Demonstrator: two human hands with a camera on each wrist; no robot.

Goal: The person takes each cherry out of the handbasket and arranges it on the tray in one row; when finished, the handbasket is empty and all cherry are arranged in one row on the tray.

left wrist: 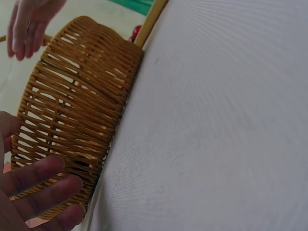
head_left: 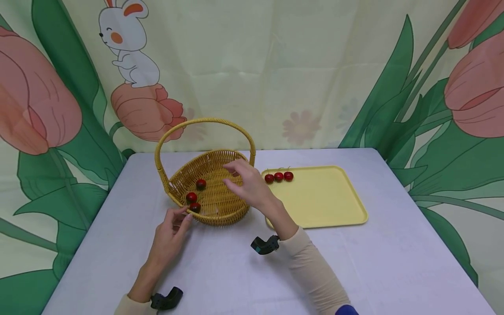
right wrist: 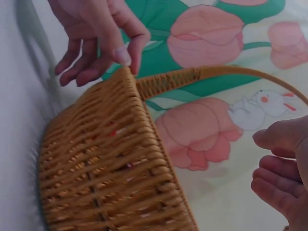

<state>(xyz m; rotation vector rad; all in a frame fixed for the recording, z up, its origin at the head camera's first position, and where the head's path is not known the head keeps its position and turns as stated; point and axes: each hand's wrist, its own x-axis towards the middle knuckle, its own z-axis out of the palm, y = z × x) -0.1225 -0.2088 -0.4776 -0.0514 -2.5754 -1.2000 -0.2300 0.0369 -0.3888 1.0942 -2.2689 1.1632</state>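
A brown wicker basket (head_left: 226, 217) with a tall arched handle stands on the table, left of the middle. My left hand (head_left: 167, 240) pinches its near-left rim between thumb and index finger; the right wrist view shows this grip, with the other fingers (right wrist: 89, 53) hanging loose outside. Three dark red cherries (head_left: 201, 184) lie inside, toward the left. Over the basket's right side hovers my right hand (head_left: 252, 183), fingers loosely bent and apart, holding nothing. Beside the basket, a pale yellow tray (head_left: 323, 201) carries three more cherries (head_left: 278, 176) in a row at its upper left corner.
A white cloth (head_left: 228, 275) covers the table. Behind it hangs a curtain (head_left: 244, 78) printed with tulips and a rabbit. The basket's handle (head_left: 204, 120) arches above the far side of the right hand.
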